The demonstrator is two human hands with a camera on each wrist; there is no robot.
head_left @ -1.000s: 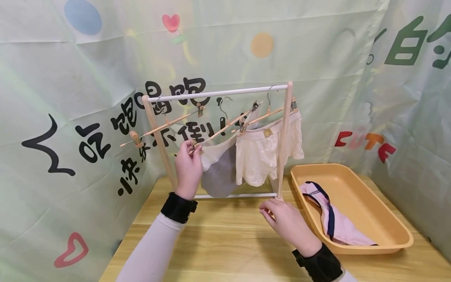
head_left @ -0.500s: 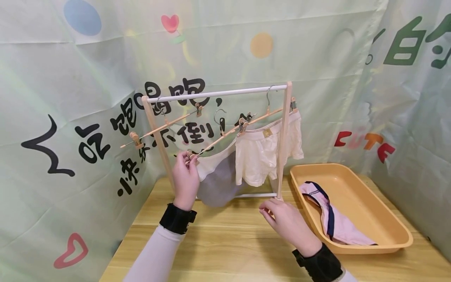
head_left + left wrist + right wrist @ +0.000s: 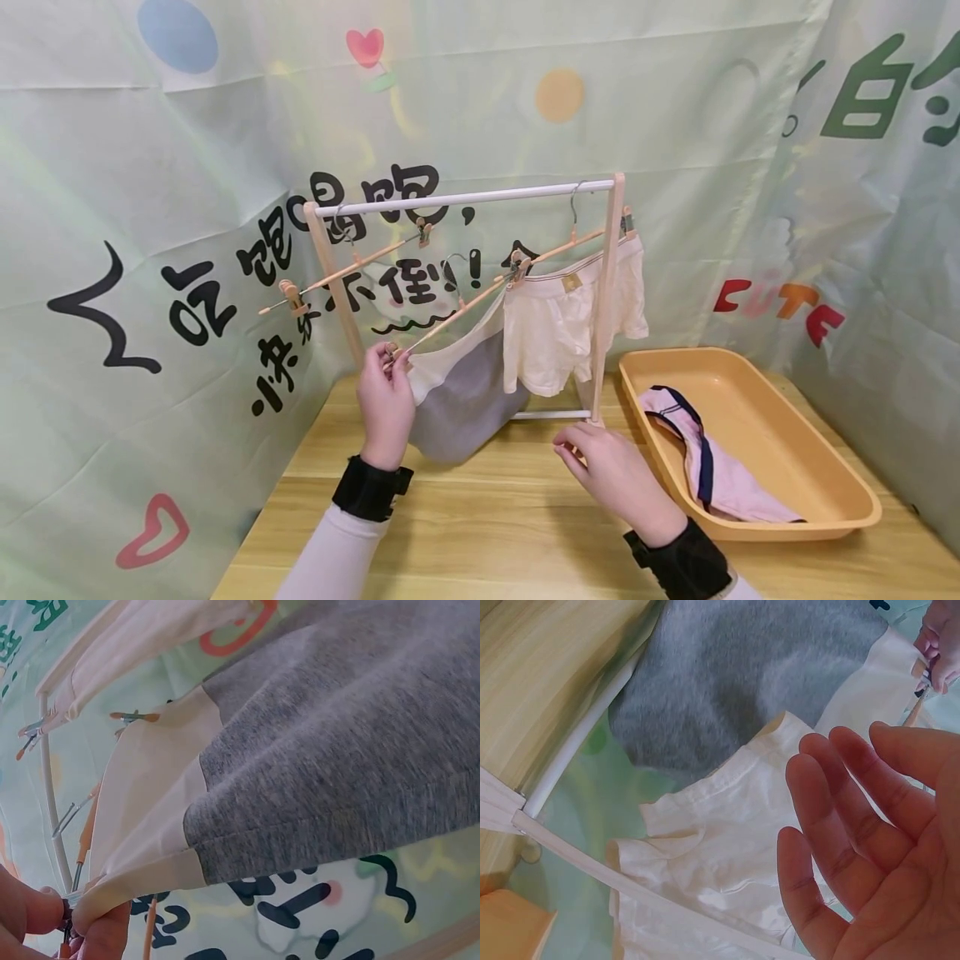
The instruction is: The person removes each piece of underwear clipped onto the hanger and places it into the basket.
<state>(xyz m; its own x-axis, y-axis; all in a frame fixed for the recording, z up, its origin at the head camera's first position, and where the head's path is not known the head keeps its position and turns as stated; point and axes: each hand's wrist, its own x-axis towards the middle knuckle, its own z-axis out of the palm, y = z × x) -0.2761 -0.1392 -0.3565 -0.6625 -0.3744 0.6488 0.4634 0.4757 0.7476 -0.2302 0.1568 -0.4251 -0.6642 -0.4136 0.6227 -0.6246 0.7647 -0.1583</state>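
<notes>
My left hand [image 3: 386,408] pinches the clip at the near end of a wooden hanger [image 3: 461,310]. From that hanger hang grey underpants [image 3: 465,400] with a cream waistband, which fill much of the left wrist view. The hanger's metal hook [image 3: 453,265] stands below the top bar and apart from it. Part of the hanger's far end is hidden behind the cream shorts [image 3: 543,342] on another hanger. My right hand [image 3: 611,471], fingers relaxed and loosely bent, is near the foot of the drying rack [image 3: 465,198] and holds nothing, as the right wrist view shows.
On the rack's left side hangs a bare clip hanger [image 3: 352,268]. To the right stands a yellow tray [image 3: 795,433] holding pink underwear [image 3: 727,475] with dark blue trim. A printed cloth backdrop surrounds the wooden table [image 3: 480,533].
My left hand has moved down and slightly left, bringing the hanger and grey underpants along. The hook has dropped further below the bar. My right hand stays put.
</notes>
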